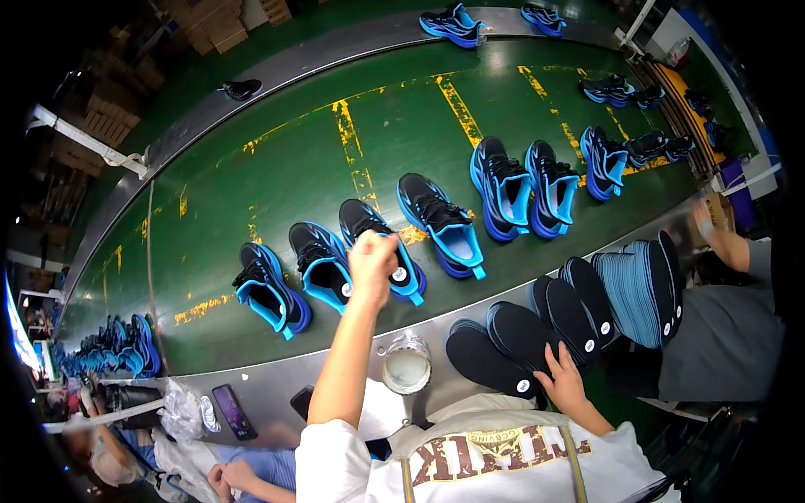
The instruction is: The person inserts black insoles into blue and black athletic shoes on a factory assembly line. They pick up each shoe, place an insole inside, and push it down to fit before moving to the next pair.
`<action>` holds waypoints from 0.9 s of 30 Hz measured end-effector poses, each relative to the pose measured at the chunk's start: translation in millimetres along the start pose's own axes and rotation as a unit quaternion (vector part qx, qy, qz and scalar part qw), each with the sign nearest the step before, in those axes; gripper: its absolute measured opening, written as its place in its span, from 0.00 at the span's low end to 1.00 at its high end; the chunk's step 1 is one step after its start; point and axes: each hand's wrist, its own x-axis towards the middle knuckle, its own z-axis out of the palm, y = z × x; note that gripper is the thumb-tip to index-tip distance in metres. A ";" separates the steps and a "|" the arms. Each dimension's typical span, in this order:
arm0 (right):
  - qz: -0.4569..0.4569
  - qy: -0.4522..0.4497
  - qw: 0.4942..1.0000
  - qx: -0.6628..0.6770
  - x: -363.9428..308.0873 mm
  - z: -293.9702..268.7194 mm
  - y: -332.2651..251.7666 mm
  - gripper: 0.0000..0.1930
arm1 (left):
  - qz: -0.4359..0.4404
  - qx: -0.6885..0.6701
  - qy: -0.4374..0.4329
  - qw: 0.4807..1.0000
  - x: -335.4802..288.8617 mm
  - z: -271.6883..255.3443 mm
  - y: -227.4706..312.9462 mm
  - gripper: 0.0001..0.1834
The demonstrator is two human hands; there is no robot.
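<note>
My left hand (371, 261) is closed in a fist over the opening of a black-and-blue sneaker (359, 216); what its fingers hold, if anything, is hidden. Inside that shoe, a white round mark shows on the dark insole (400, 274). To the left stand another sneaker (314, 251), with a similar mark inside, and one more sneaker (264, 277). My right hand (563, 377) lies with fingers spread on the edge of a black insole (524, 334). Next to it is another insole (486, 356) with a white round mark at its heel.
More sneakers (436, 220) stand along the green belt (277, 180) to the right. Stacked insoles (633, 289) lie at the metal edge, near a tub of whitish stuff (407, 367). A phone (235, 412) lies to the left. Co-workers sit on both sides, one reaching a hand (728, 243).
</note>
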 end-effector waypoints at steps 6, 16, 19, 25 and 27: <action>-0.005 0.117 0.985 0.129 34.2 -51.6 4.1 0.18 | 0.286 0.608 -0.047 0.739 23.2 47.8 -49.8 0.31; -0.032 -0.169 0.928 0.329 178.9 -128.0 -68.9 0.09 | 0.023 0.439 -0.038 0.897 74.7 36.6 -48.6 0.24; -0.028 -0.240 0.935 0.259 211.8 -106.6 -80.9 0.10 | -0.003 0.393 -0.018 0.920 77.7 33.4 -61.0 0.26; -0.221 -0.127 0.965 -0.069 249.2 -22.2 -89.5 0.09 | -0.024 0.320 -0.038 0.946 72.2 35.5 -67.4 0.26; -0.250 -0.129 0.951 -0.125 250.7 -14.1 -88.3 0.09 | -0.018 0.332 -0.052 0.942 74.9 32.8 -69.5 0.26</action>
